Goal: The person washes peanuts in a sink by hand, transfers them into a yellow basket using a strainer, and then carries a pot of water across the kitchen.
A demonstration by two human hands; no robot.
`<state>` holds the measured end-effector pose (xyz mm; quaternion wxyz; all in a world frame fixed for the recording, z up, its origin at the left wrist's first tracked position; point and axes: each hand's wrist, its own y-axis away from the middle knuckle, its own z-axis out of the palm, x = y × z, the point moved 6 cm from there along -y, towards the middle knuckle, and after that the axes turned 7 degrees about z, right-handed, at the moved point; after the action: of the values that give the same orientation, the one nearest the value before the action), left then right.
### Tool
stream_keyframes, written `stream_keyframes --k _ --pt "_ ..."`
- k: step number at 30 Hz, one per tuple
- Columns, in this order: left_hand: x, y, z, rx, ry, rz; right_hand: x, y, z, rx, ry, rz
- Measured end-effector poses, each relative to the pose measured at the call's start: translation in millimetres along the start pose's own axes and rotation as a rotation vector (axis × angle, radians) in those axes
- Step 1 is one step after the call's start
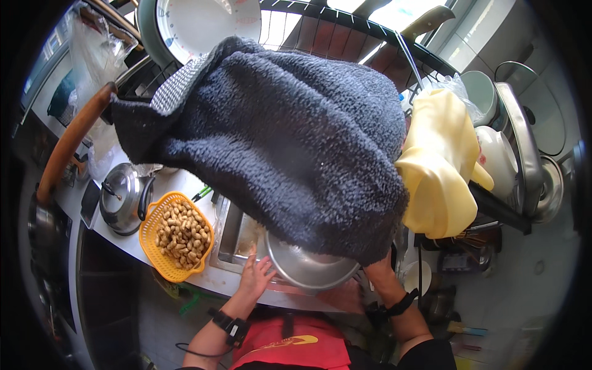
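My left hand [257, 275] is at the front edge of the sink [226, 231], fingers apart, just left of a round metal basin [310, 268]. It holds nothing that I can see. On the basin's right, my right hand [380, 270] is mostly covered by a hanging dark grey towel [286, 152], so its fingers and any hold are hidden. The towel also covers the back of the basin and much of the sink. A yellow plastic basket [173, 273] of unshelled peanuts [182, 236] stands on the counter left of the sink.
Pale yellow rubber gloves [439, 171] hang right of the towel. A metal kettle [121, 199] stands left of the basket. Behind the towel is a wire dish rack [333, 34] with a patterned plate [208, 23]. Bowls [495, 157] and a metal tray [522, 143] stand at right.
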<state>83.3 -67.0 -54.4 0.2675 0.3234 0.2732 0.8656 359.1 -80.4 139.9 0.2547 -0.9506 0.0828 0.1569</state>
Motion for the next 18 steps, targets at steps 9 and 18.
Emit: stream_keyframes --k 9,18 --pt "15.4 -13.8 -21.9 0.054 0.038 0.139 7.5 3.4 49.4 -0.134 -0.195 -0.04" --pt "65.8 74.4 52.9 -0.164 0.083 0.06 90.7 6.0 75.2 -0.703 -0.033 0.19"
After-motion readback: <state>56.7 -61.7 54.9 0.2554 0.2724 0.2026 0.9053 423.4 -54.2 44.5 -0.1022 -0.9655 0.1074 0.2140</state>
